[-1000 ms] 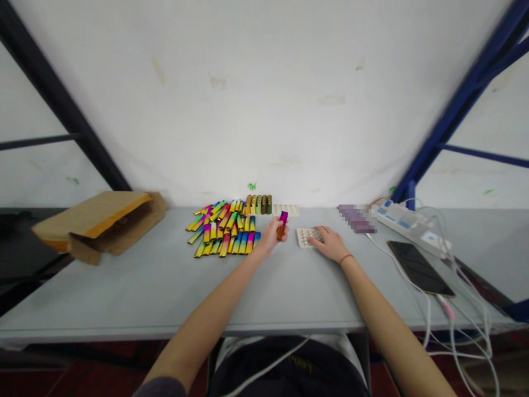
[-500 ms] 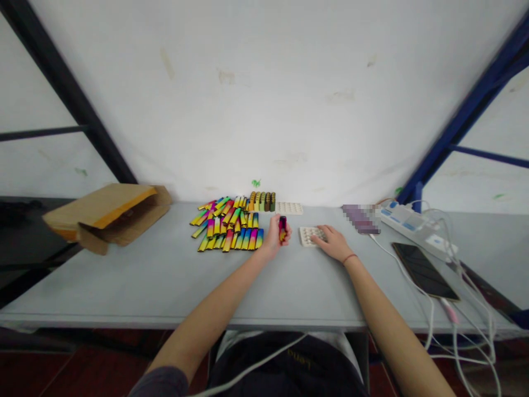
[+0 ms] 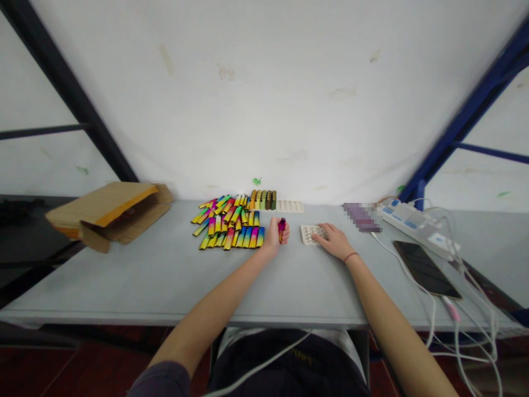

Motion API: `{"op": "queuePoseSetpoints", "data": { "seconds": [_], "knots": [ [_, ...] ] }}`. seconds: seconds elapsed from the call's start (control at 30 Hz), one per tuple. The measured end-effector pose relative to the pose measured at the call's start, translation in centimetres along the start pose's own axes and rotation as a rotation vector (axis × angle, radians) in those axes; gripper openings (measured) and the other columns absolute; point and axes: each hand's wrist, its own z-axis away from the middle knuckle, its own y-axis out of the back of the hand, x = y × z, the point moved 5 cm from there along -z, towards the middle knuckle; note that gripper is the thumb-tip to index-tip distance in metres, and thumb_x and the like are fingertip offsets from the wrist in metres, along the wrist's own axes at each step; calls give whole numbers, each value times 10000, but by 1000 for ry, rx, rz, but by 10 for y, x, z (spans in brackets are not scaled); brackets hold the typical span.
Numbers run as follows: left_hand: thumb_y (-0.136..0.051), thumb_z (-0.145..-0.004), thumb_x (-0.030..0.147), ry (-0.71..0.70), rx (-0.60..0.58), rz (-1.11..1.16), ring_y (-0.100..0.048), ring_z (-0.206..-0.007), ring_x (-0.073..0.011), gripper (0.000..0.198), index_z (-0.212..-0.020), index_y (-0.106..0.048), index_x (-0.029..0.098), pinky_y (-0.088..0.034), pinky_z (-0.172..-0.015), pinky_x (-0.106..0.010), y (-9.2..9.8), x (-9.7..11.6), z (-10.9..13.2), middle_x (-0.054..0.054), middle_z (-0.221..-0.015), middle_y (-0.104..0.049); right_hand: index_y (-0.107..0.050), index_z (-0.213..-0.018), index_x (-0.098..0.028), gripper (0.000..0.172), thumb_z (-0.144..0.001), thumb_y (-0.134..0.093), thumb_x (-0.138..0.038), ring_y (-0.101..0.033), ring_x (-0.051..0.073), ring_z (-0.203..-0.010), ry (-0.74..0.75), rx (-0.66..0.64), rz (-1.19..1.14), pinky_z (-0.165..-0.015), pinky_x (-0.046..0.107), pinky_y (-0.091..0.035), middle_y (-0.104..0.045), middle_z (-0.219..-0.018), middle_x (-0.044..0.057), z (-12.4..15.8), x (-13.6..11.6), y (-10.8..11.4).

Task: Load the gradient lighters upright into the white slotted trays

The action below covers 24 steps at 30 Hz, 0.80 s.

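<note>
My left hand (image 3: 274,234) is closed around a shiny magenta tube (image 3: 281,230) with a dark top, held upright above the table. Most of the tube's lower part is hidden by the fingers. My right hand (image 3: 335,241) lies with fingers stretched out over the right side of a small white tray (image 3: 307,235) with rows of holes. To the left of my left hand is a pile of shiny tubes (image 3: 231,238) in yellow, pink, blue and green. Behind them several tubes (image 3: 263,199) stand upright in rows, beside a second white holed tray (image 3: 291,207).
An open brown paper bag (image 3: 111,212) lies at the left. On the right are a phone (image 3: 425,269), a blurred-out purple object (image 3: 362,217), a white power strip (image 3: 417,227) and tangled white cables (image 3: 475,275). A wall (image 3: 264,110) borders the table's back.
The tube in my left hand sits slightly lower in the grip, with less of it showing below the fingers. My right hand stays on the tray; the whole view has shifted slightly.
</note>
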Motion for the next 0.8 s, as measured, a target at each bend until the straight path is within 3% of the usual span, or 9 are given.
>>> {"op": "queuePoseSetpoints", "data": {
  "seconds": [0.33,0.8],
  "knots": [
    [-361,-887,387,-39,53,42,-230,-371,-74,347,-590,-387,208,-161,-373,-190,6,0,-1,60,-467,-295,-589,-1307,-178,466,-944,-532,-464,-580,260,-1224,2,-13,-6,-1054,390,-426,-640,-1302,128,0,0,1],
    [-335,-892,399,-2,12,51,-239,-374,-77,382,-572,-408,203,-174,-373,-190,0,-3,1,55,-468,-294,-592,-1302,-189,457,-937,-543,-460,-573,263,-1238,-3,0,-10,-1067,405,-419,-636,-1316,124,-1,0,-1]
  ]
}}
